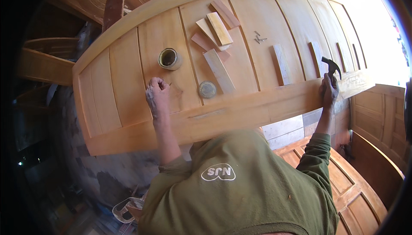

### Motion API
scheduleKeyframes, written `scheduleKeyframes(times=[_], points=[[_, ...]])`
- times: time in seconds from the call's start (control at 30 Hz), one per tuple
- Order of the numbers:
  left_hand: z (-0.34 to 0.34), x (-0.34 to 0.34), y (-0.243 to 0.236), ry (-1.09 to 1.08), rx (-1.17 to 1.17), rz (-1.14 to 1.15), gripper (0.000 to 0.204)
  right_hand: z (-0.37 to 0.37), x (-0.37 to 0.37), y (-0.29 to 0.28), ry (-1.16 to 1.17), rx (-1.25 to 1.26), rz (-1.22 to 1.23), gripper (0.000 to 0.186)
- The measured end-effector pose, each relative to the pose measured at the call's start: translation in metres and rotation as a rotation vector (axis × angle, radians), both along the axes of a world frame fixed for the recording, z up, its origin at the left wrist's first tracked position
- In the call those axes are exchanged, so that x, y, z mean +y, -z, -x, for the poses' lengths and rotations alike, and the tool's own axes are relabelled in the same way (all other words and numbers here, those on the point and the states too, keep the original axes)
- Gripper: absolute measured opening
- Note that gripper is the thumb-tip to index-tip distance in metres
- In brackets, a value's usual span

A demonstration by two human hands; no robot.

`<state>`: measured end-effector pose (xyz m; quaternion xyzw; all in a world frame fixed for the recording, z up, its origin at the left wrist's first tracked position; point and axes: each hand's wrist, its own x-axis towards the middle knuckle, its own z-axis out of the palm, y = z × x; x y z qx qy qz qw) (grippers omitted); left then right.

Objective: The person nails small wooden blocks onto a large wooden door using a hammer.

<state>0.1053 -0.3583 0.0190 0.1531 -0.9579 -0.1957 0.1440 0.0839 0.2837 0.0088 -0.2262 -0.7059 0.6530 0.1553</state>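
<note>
My right hand (329, 90) grips a claw hammer (331, 64) by its handle, with the dark head up, over the near edge of a large panelled wooden door (122, 93). Above the door's left half is my left hand (157, 90), its fingers pinched together. A tiny dark tip shows beside them, too small to name. Just beyond that hand stands an open can (170, 60) with dark contents. To its right lies a round lid (207, 89). Loose wood strips (219, 29) are heaped near the door's middle, and several nails (259, 38) lie right of them.
Several short wood strips (280, 65) are set in a row along the door's near right side. Another panelled door (343, 175) is below at the right. More wooden panels (377, 115) lean at the right, and stacked boards (47, 63) crowd the far left.
</note>
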Motion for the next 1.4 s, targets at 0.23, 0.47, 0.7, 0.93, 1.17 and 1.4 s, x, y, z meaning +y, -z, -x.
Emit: scheduleKeyframes(times=[0.23,0.47,0.7,0.93,1.17,1.4], points=[[-0.022,0.01,0.009,0.174,0.012,0.098,0.008,-0.003,-0.007,-0.006,0.008,0.011,-0.015,0.022],[-0.024,0.014,0.013,0.22,-0.01,0.164,0.005,-0.004,0.006,0.01,0.044,-0.01,0.016,0.016],[0.02,0.015,-0.036,0.154,0.17,0.072,0.006,0.0,0.001,0.003,0.036,-0.043,0.005,0.014],[0.077,0.042,-0.059,0.276,0.34,0.292,0.012,-0.001,0.001,-0.002,0.052,-0.047,0.021,0.019],[0.143,0.216,-0.019,1.016,0.246,0.001,0.049,-0.007,0.009,-0.003,0.039,-0.028,0.036,0.021],[0.199,0.237,0.032,1.232,0.186,0.139,0.057,0.0,0.0,-0.006,0.017,-0.015,-0.017,0.017]])
